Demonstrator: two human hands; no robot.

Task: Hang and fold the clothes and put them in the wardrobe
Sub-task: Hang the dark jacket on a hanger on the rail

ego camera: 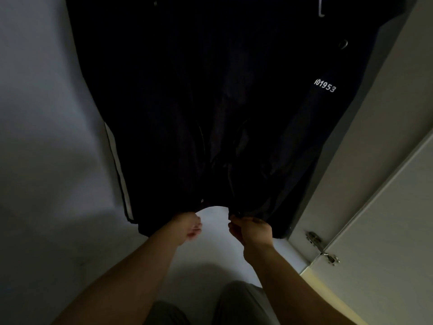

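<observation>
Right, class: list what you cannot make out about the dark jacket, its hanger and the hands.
Head view only.
- hanger: cut off by the top edge; only a white hook shows.
- dark jacket: too dim to tell whether its front is fastened.
- printed number: first character lost in a fold.
- left hand, right hand: fingertips hidden where they grip the jacket.

The person has two bare arms, the left arm and the right arm. They are bare from the bottom edge up to the wrists. The left hand and the right hand are bare too. The arms look wide near the camera and thin near the hands. Low down, the person wears trousers. They are a dull grey-green. The cloth looks soft, with a few folds. Two legs show, with a pale gap between them. The light is dim, so small marks are hard to see.
</observation>
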